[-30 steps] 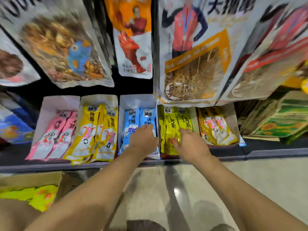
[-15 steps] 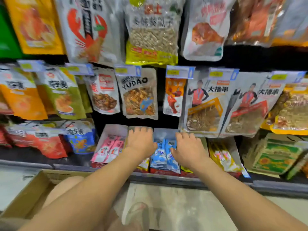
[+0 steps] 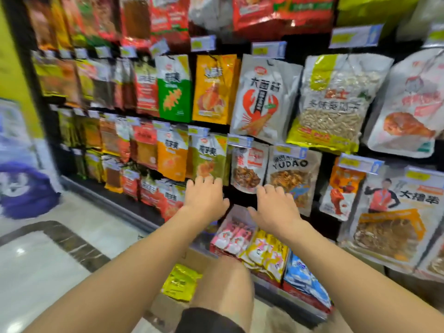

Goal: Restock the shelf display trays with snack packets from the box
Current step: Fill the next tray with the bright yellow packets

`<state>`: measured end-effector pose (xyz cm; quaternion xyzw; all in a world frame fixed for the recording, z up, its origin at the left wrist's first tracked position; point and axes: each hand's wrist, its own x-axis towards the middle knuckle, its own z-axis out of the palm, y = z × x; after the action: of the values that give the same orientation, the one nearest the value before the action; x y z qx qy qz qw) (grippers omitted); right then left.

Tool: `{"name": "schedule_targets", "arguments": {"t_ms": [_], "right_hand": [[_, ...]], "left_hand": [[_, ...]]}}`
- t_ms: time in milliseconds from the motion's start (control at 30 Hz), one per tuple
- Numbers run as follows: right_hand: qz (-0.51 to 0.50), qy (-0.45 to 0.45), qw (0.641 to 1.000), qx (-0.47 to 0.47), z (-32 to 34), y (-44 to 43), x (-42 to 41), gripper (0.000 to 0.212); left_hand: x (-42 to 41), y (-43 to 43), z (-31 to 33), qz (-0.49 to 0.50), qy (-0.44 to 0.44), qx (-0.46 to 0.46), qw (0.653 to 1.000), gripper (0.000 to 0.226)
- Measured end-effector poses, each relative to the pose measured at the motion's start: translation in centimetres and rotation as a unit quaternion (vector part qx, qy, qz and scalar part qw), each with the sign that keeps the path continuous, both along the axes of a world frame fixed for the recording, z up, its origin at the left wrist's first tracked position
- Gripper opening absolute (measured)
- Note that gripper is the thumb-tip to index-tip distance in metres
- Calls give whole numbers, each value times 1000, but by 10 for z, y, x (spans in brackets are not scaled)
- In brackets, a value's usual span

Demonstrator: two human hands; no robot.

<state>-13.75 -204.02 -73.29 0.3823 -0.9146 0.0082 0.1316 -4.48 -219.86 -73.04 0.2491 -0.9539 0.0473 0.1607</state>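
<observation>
My left hand (image 3: pixel 205 197) and my right hand (image 3: pixel 276 209) hover side by side in front of the shelf, palms down, fingers spread, holding nothing. Below them the display trays on the bottom shelf hold pink packets (image 3: pixel 234 235), yellow packets (image 3: pixel 266 255) and blue packets (image 3: pixel 304 278). The cardboard box (image 3: pixel 189 257) sits on the floor under my arms, behind my bent knee (image 3: pixel 224 282). A yellow packet (image 3: pixel 180 282) lies inside it.
Rows of hanging snack bags fill the rack, among them a YUDAO bag (image 3: pixel 292 179) just beyond my right hand and a lobster-print bag (image 3: pixel 260 102). Polished tile floor (image 3: pixel 48 255) stretches to the left. The shelf edge (image 3: pixel 286 292) runs along the bottom right.
Both hands have lifted off the trays and now hover above them. The view has swung up and to the left, showing the box and my knee.
</observation>
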Motion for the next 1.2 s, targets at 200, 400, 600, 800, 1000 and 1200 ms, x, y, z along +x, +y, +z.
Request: {"name": "schedule_targets", "arguments": {"t_ms": [200, 400, 600, 800, 1000, 1200], "right_hand": [[56, -20, 998, 3, -4, -63, 4, 63], [83, -56, 994, 49, -64, -121, -6, 57], [100, -101, 984, 108, -146, -185, -27, 59], [131, -159, 963, 174, -242, -237, -51, 65], [161, -185, 949, 199, -328, -268, -67, 63], [176, -229, 933, 215, -400, -281, -76, 67]], "left_hand": [[31, -63, -14, 67, -18, 17, 997, 58], [44, -115, -75, 122, -52, 76, 988, 59], [33, -169, -162, 146, -96, 142, 974, 56], [21, -207, -255, 204, -156, 218, 942, 58], [1, -227, -340, 220, -191, 271, 917, 57], [-23, -226, -412, 239, -235, 320, 886, 59]]}}
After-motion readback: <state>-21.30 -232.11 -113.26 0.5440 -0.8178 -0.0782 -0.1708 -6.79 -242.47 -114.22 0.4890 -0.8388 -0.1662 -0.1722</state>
